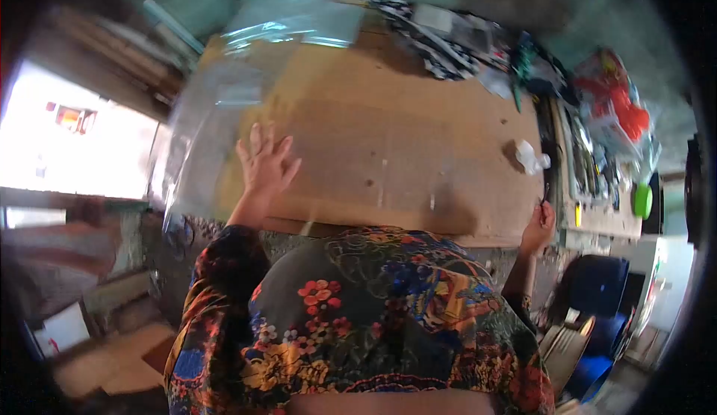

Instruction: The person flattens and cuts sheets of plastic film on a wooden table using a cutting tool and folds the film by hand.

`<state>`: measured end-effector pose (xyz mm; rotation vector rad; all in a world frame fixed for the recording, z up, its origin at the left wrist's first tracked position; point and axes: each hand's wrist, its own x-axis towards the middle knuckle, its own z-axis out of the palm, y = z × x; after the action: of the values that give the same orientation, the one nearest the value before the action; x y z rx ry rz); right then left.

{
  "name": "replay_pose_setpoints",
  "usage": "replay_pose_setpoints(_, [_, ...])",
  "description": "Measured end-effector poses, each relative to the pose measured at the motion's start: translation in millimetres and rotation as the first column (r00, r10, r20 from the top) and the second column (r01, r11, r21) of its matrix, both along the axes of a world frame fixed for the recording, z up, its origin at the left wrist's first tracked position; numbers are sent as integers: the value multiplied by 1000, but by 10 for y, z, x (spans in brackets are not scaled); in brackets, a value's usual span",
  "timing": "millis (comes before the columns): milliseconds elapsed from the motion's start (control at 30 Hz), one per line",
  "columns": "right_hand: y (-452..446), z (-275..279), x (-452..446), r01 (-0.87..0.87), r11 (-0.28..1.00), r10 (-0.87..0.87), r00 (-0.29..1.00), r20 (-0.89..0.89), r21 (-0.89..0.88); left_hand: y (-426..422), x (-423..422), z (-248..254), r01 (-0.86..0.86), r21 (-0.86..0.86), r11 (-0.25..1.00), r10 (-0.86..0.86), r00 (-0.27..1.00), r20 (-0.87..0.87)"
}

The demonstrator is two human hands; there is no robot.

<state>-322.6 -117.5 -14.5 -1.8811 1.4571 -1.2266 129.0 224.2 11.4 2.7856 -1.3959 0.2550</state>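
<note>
My left hand [267,165] lies with fingers spread over the left part of a brown wooden tabletop [336,131]. Around and beside it, a clear plastic sheet [202,131] covers the left side of the table and hangs over its edge. At the table's front right corner, my right hand [539,228] is closed around a thin dark object [547,193] that points away from me; its kind is too small to make out. A crumpled white piece [529,158] rests on the tabletop just beyond that hand.
Shiny clear plastic [299,23] is heaped at the back left. Black-and-white patterned cloth [426,38] lies along the back edge. To the right, a side table holds a tray of tools [590,154], a bag with red contents [616,109] and a green item [642,201]. A blue chair [597,284] stands lower right.
</note>
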Motion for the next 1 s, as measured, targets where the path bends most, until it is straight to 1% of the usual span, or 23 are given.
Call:
replay_pose_setpoints(67, [34,-98,-369,112,993,-115,991,-69,-44,-55,-38,51,1,30,1000,-1,1000,17])
replay_pose_setpoints(100, [38,-92,-444,210,977,-208,977,-53,24,-76,-71,81,4,46,999,-5,1000,20])
replay_pose_setpoints(133, [-9,-265,-592,195,976,-192,981,37,-97,-94,-87,47,-16,53,998,14,999,40])
replay_pose_setpoints(167, [-16,-284,-654,255,951,-277,954,-113,-175,-100,-94,3,-39,59,997,36,997,63])
replay_pose_setpoints(233, [-48,-306,-716,293,945,-314,938,-149,-147,-58,-75,-58,100,-115,988,-86,989,122])
replay_pose_setpoints(267, [-99,-333,-724,336,938,-347,915,-205,-89,-92,-162,-47,137,-120,983,-122,985,125])
replay_pose_setpoints(300, [-149,-405,-755,318,939,-342,896,-284,-130,-95,-238,-11,275,-83,958,-270,961,60])
replay_pose_setpoints(333, [-190,-438,-746,295,952,-306,903,-301,-83,-110,-293,18,400,-51,915,-401,916,-8])
replay_pose_setpoints(367, [-230,-463,-730,263,964,-261,913,-315,-35,-155,-352,2,409,-51,911,-409,912,-1])
replay_pose_setpoints(433, [-270,-489,-654,243,966,-260,895,-363,-93,-229,-505,-40,525,15,851,-502,822,-268])
replay_pose_setpoints(467, [-301,-497,-591,210,966,-253,873,-417,-148,-251,-552,-32,502,-93,860,-508,823,-254])
replay_pose_setpoints(500, [-310,-466,-537,194,970,-237,881,-409,-143,-267,-537,-59,488,-85,869,-493,834,-248])
replay_pose_setpoints(567, [-282,-353,-460,210,976,-208,824,-527,-58,-285,-474,-141,532,-133,836,-548,811,-203])
replay_pose_setpoints(600, [-308,-382,-475,156,984,-179,822,-541,-88,-341,-564,-52,529,-169,832,-551,824,-132])
replay_pose_setpoints(667, [-310,-368,-471,175,984,-162,838,-521,-25,-364,-554,-117,438,-219,872,-476,863,-166])
replay_pose_setpoints(733, [-258,-356,-419,185,971,-235,853,-465,-150,-405,-522,-220,311,-298,902,-371,912,-172])
replay_pose_setpoints(767, [-228,-298,-322,120,948,-250,853,-458,-294,-457,-523,-229,246,-328,912,-303,944,-134])
replay_pose_setpoints(800, [-95,-75,-74,106,946,-246,850,-466,-306,-539,-554,-86,246,-273,930,-279,956,-87])
replay_pose_setpoints(833, [-76,-63,93,-61,971,-34,921,-388,-229,-623,-594,54,239,-215,947,-254,966,-42])
replay_pose_setpoints(867, [87,153,403,-223,970,169,909,-382,-101,-687,-607,70,274,-232,933,-281,960,3])
replay_pose_setpoints(900, [300,358,770,-447,878,361,854,-374,-172,-752,-631,80,311,-246,918,-309,950,50])
replay_pose_setpoints(933, [558,561,1111,-635,733,529,757,-382,-243,-824,-729,266,335,-259,906,-343,939,13])
replay_pose_setpoints(1000, [926,891,1641,-747,631,625,650,-431,-211,-911,-934,713,340,-325,883,-384,920,-79])
